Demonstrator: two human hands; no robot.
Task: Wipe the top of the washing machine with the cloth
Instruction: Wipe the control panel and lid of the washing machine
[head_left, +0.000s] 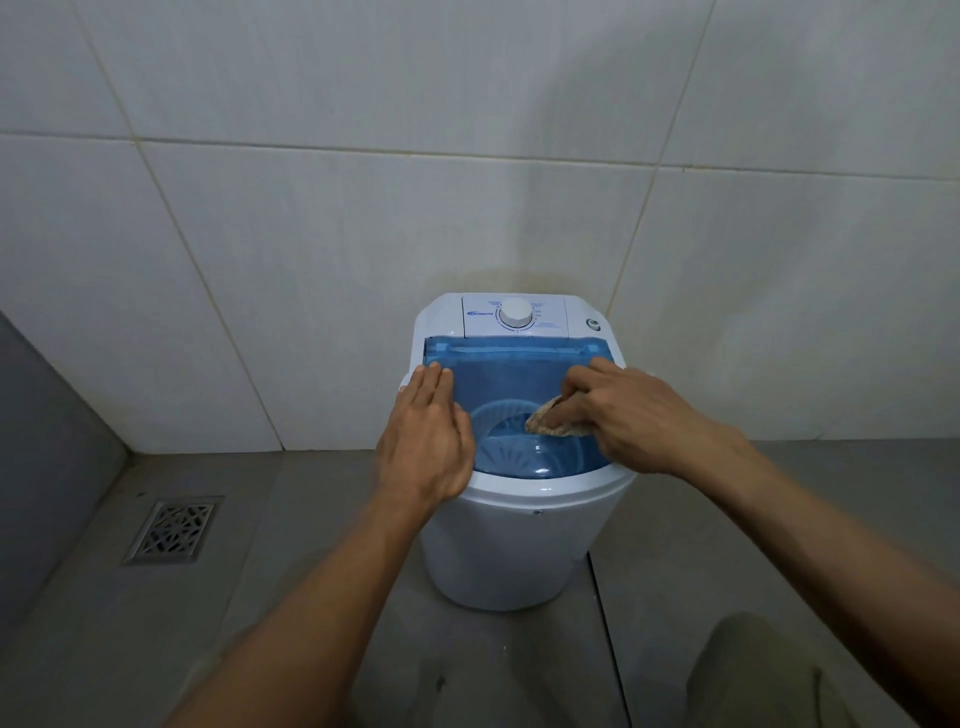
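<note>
Fingers of right hand (631, 415) pinch cloth (553, 418) on blue lid (506, 374), left hand (426, 441) flat, floor drain (175, 530) nr wall.

A grey tiled floor (291, 597) carries the white washing machine (511, 551).

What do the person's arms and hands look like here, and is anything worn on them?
Both forearms are bare as far as the picture shows; no sleeve is visible. The left hand and the right hand wear no gloves, and I see no rings, watch or bracelet on either. Olive-coloured fabric, probably trousers on a knee, shows at the lower right.
</note>
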